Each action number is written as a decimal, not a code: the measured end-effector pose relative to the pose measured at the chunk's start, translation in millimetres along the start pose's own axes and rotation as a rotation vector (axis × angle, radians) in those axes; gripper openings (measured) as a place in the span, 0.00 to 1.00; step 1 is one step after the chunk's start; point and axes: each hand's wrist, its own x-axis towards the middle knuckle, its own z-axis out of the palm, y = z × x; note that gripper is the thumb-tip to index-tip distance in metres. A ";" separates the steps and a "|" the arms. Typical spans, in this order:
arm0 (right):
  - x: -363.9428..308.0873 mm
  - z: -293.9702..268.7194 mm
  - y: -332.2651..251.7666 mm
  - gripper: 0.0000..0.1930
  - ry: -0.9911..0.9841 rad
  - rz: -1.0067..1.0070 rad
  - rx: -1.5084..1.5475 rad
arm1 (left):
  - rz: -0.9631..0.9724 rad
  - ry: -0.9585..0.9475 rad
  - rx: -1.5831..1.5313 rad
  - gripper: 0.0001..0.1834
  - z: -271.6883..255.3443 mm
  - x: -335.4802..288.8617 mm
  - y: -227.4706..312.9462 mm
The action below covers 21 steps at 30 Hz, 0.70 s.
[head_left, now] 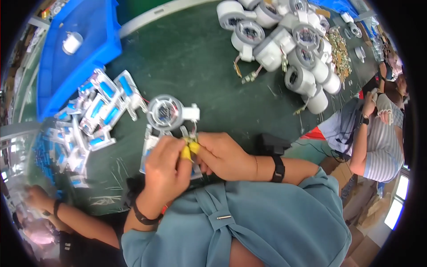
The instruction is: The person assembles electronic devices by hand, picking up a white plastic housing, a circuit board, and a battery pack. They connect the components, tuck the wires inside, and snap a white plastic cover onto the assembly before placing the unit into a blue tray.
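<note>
Close in front of my body, my left hand [165, 167] and my right hand [227, 156] meet with their fingertips pinched together. Yellow covers [186, 153] sit on the fingertips where they meet. Between them is a small circuit board [191, 139], mostly hidden by the fingers. A thin wire runs up from it to a white round housing [165, 112] with a clear ring and a side arm, lying just beyond my hands. Under my hands a white plastic frame [149, 143] shows in part.
White frames with blue cells [106, 89] are heaped at left, beside a blue bin [82, 58] holding one white part. Several white round housings [307, 36] pile up at far right, near loose small boards [339, 53]. Co-workers' arms [84, 222] show on both sides.
</note>
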 end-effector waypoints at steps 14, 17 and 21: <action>5.7 -1.3 -4.3 0.07 0.057 -0.095 -0.141 | 0.117 -0.026 0.114 0.16 2.3 2.3 -11.4; 3.6 0.9 -3.6 0.07 0.060 -0.081 -0.084 | 0.108 -0.055 0.106 0.17 1.0 -0.5 -11.2; 6.8 -0.6 -7.4 0.07 0.041 -0.019 -0.014 | 0.110 -0.051 0.098 0.16 -4.6 10.1 -15.2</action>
